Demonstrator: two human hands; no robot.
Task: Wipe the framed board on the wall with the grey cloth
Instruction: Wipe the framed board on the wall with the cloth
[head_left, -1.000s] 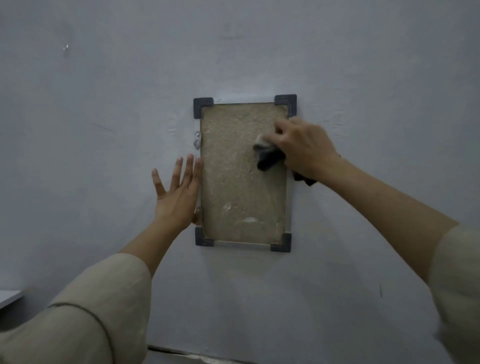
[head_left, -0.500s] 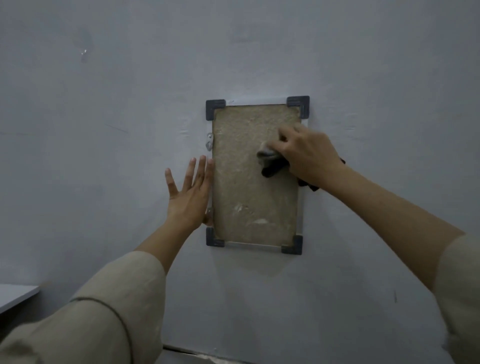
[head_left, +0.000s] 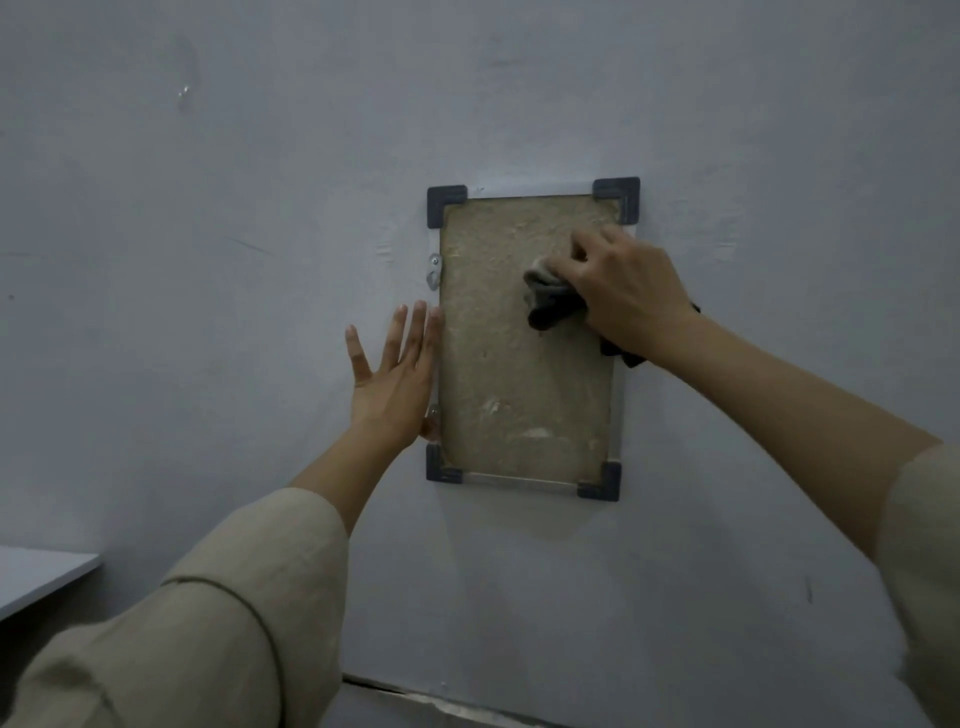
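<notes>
The board (head_left: 524, 364) hangs upright on the wall (head_left: 208, 208), tan and rough, with dark caps at its four corners. The grey cloth (head_left: 550, 304) is bunched against its upper right part, gripped in the curled fingers of the right hand (head_left: 628, 296). The left hand (head_left: 397, 379) lies flat on the wall, fingers straight and spread, touching the board's left edge below a small metal bracket (head_left: 434, 273). A white shelf (head_left: 36, 577) juts in at the lower left.

Lower board (head_left: 524, 395) bare; left hand (head_left: 395, 384) apparently flanks it.

cloth (head_left: 551, 301) on board (head_left: 519, 395), left hand (head_left: 397, 379) beside
</notes>
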